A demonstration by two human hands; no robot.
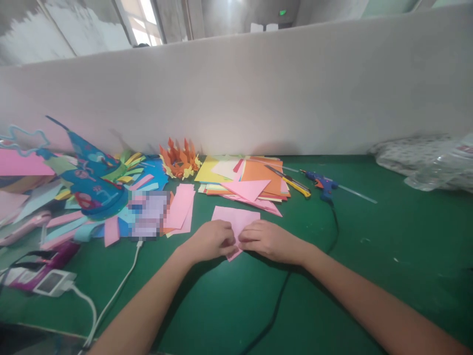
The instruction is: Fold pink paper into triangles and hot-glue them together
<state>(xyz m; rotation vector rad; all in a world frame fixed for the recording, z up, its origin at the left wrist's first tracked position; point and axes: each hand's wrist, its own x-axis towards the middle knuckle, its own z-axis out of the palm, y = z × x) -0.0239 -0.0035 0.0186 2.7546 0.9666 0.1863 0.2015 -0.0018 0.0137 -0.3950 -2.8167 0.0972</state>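
Your left hand (212,240) and right hand (268,240) meet fingertip to fingertip. Each grip is pressed together, pinching the near part of the pink sheet (236,217). The sheet lies flat on the green surface (369,256), partly under both grips and spreading out beyond them.

As far as your fingers leave it visible, the sheet narrows to 1 corner that points back toward you and pokes out just below the grips. Its wide straight edge lies on the far side. I judge its long axis to run from that corner away from you, tilted a little leftward.

Risks: with both grips crowded on 1 small spot, the far part is unheld. It can pivot on the smooth surface, so a crease could set crooked. Uneven pressure between the 2 grips could tear or crumple the thin corner. The black cord (334,222) runs just beyond and under your right forearm to the glue gun (322,183); a sweep of that arm could drag it.
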